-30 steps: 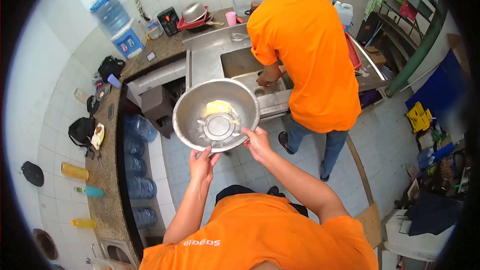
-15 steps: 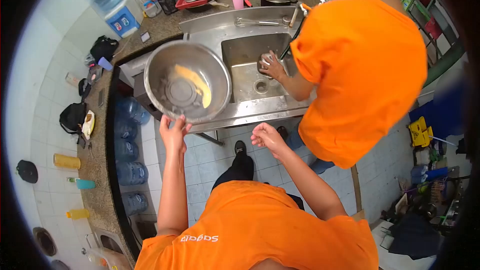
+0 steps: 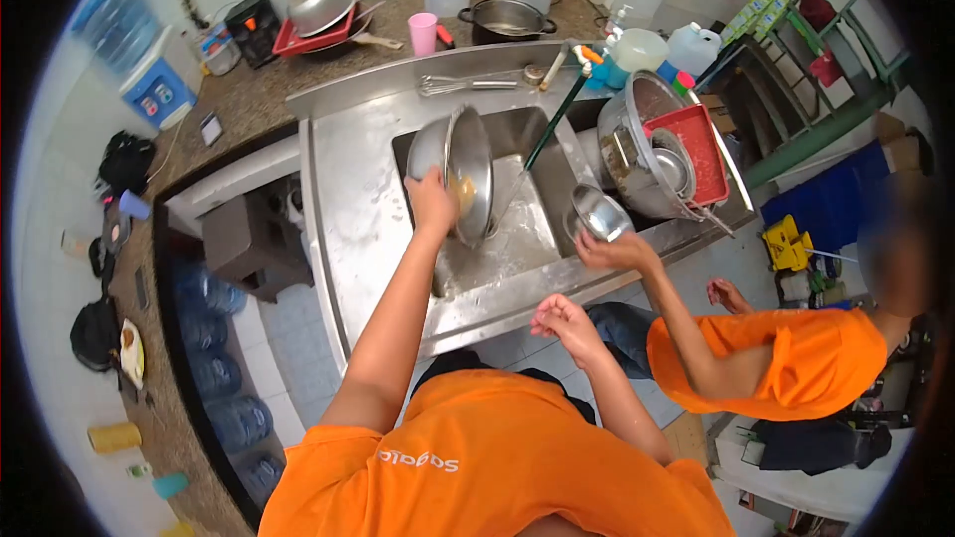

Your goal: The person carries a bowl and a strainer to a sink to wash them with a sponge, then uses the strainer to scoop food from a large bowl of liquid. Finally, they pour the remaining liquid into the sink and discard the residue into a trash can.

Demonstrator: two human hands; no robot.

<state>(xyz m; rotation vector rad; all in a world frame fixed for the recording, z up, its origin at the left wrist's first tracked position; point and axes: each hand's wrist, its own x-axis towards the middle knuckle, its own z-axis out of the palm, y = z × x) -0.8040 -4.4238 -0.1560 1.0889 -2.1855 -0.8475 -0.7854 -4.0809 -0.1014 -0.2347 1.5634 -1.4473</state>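
My left hand [image 3: 435, 201] grips the wall of a large metal mixing bowl [image 3: 476, 154], which is tipped on its side over the sink basin [image 3: 522, 264]. Something yellow [image 3: 464, 189] shows inside the bowl, partly hidden by my fingers and the rim. My right hand [image 3: 569, 328] hovers in front of the sink's front edge, holding nothing, with its fingers loosely bent and apart. A dark green faucet pipe [image 3: 559, 119] slants down beside the bowl, and a thin stream appears below its end.
To the right, a co-worker's hand [image 3: 615, 251] holds a small metal bowl [image 3: 600, 211] at the sink's edge. Stacked there are a large pot [image 3: 629, 164] and a red tray [image 3: 701, 174]. Behind lie a whisk [image 3: 468, 86] and a black pot [image 3: 507, 20].
My left hand has carried the mixing bowl right, over the sink, and tilted it on its side. The co-worker has moved back to the right with a small bowl. My view has shifted right.
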